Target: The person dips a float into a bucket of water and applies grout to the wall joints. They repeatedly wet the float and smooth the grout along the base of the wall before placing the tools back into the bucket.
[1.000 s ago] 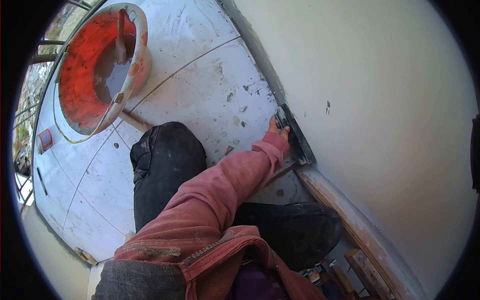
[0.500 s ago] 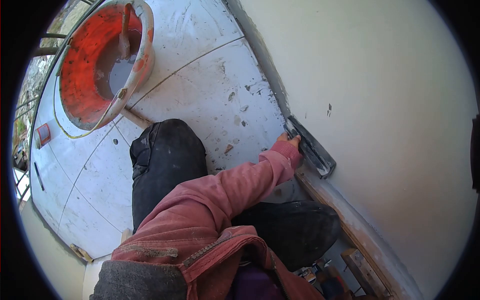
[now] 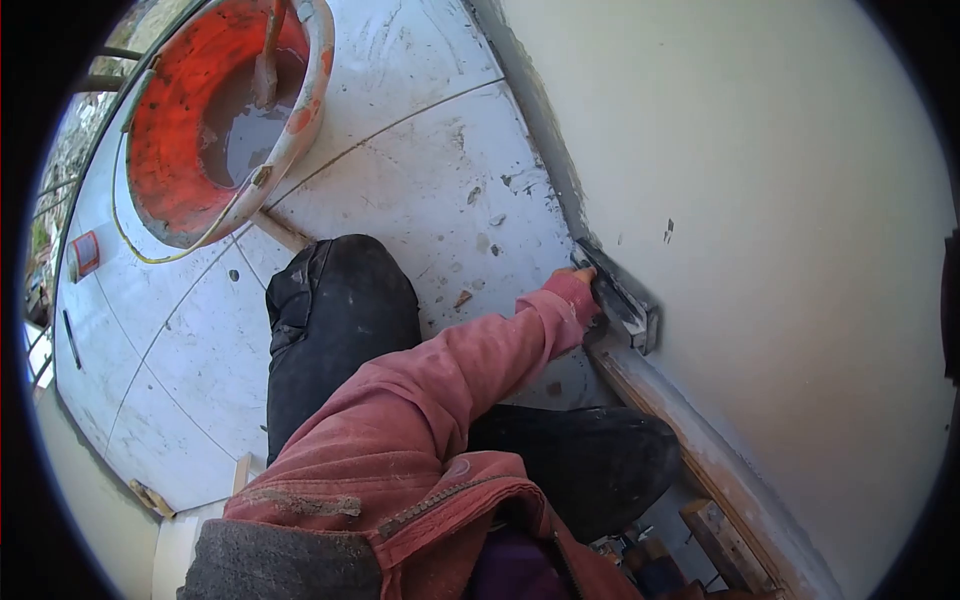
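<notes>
My left hand (image 3: 577, 281), at the end of a dusty pink sleeve, is closed round the handle of a plastering trowel (image 3: 625, 305). The trowel's long dark blade lies along the foot of the cream wall (image 3: 760, 260), close to a grey band of filler at the corner. Its lower end carries some pale smear. The hand's fingers are partly hidden by the cuff and the trowel. My right hand is out of view.
An orange bucket (image 3: 160, 130) with greyish liquid and a tool in it stands on white floor tiles (image 3: 400, 180). A small can (image 3: 84, 256) lies left. My black-trousered knees flank my arm. Wooden pieces (image 3: 725, 545) sit lower right; railings edge the far left.
The trowel has shifted slightly and its blade now looks more tilted against the wall. The view has moved a little, so the bucket sits slightly higher and further right.
</notes>
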`<state>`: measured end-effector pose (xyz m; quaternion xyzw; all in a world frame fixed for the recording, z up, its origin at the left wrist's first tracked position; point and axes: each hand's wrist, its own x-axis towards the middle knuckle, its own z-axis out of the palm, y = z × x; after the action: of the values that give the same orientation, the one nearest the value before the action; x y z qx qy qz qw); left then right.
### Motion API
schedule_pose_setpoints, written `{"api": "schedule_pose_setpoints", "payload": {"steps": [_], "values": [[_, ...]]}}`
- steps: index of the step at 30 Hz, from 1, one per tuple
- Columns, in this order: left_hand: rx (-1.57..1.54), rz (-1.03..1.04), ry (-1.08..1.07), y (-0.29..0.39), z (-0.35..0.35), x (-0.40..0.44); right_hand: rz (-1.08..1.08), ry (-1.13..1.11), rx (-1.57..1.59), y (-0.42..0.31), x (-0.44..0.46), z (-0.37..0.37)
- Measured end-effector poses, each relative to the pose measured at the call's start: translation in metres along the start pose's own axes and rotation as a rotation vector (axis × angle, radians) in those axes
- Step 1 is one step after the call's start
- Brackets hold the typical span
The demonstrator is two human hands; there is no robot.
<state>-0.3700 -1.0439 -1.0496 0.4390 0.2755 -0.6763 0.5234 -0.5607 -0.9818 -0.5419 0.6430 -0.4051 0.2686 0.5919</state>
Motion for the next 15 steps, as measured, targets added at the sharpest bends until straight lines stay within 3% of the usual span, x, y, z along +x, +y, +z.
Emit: {"api": "schedule_pose_setpoints", "payload": {"steps": [4, 6, 7, 9, 11, 14, 15], "values": [[0.142, 0.027, 0.092, -0.023, 0.008, 0.006, -0.015, 0.006, 0.015, 0.000, 0.007, 0.003], [-0.021, 0.124, 0.053, 0.093, 0.009, -0.072, -0.029, 0.013, 0.007, 0.002, 0.011, 0.001], [-0.121, 0.106, 0.006, 0.097, 0.009, -0.062, -0.027, 0.015, 0.010, 0.001, 0.011, 0.002], [-0.218, 0.108, -0.024, 0.078, 0.003, -0.037, -0.006, 0.010, 0.031, -0.008, 0.004, 0.006], [0.212, -0.141, 0.024, 0.023, 0.006, -0.020, 0.007, 0.016, 0.051, -0.015, 0.002, 0.011], [0.106, -0.030, 0.019, 0.055, 0.018, -0.088, -0.009, 0.020, 0.051, -0.014, 0.008, 0.012], [0.032, 0.006, 0.042, 0.068, 0.014, -0.074, -0.016, 0.021, 0.047, -0.013, 0.010, 0.012]]}}
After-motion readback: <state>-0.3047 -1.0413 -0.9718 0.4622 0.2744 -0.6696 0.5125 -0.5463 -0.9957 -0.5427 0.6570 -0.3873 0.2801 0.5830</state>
